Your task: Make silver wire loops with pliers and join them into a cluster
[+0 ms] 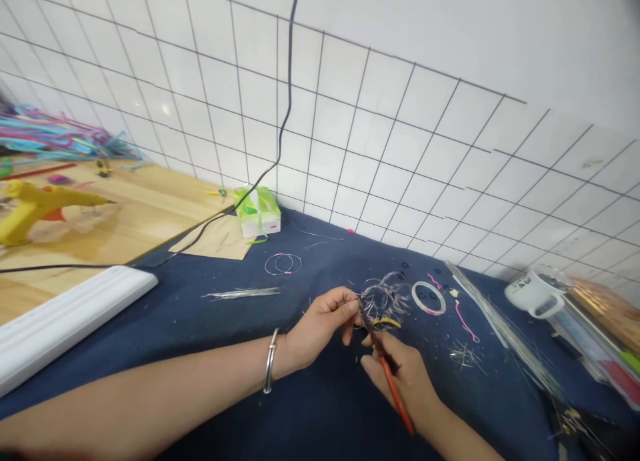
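My left hand (330,316), with a silver bangle on its wrist, is closed in a pinch on what looks like a thin wire. Its fingertips hide most of that piece. Wrapped round the red-orange handles of a pair of pliers (399,395) is my right hand (407,371). The dark jaws point up and left and meet the left fingertips. Just behind both hands lies a tangle of thin, shiny wire loops (385,294), with a curved yellow piece (387,322) at its near edge.
On the dark blue cloth (210,337) lie two thin wire rings (283,264), a bundle of straight wires (243,293), a white ring (429,299) and wire offcuts (465,356). A white mug (537,291) stands right, a tissue pack (257,211) behind, a yellow glue gun (45,204) left.
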